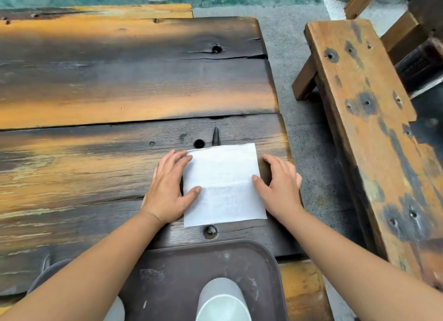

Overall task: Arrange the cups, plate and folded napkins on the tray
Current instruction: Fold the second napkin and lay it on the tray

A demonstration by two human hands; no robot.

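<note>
Between my hands — napkin (224, 185) flat | left hand (167, 188), right hand (279, 186) spread, pressing edges — ready to fold | tray (182, 268) near my wrists

white napkin (224, 185) flat beyond tray (167, 272)

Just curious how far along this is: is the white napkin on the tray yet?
No, the napkin lies flat on the wooden table beyond the tray.

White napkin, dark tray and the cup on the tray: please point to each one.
White napkin (224, 186), head view, middle of the sheet.
Dark tray (182, 272), head view, bare floor.
Cup (221, 299), head view, grey side wall.
</note>
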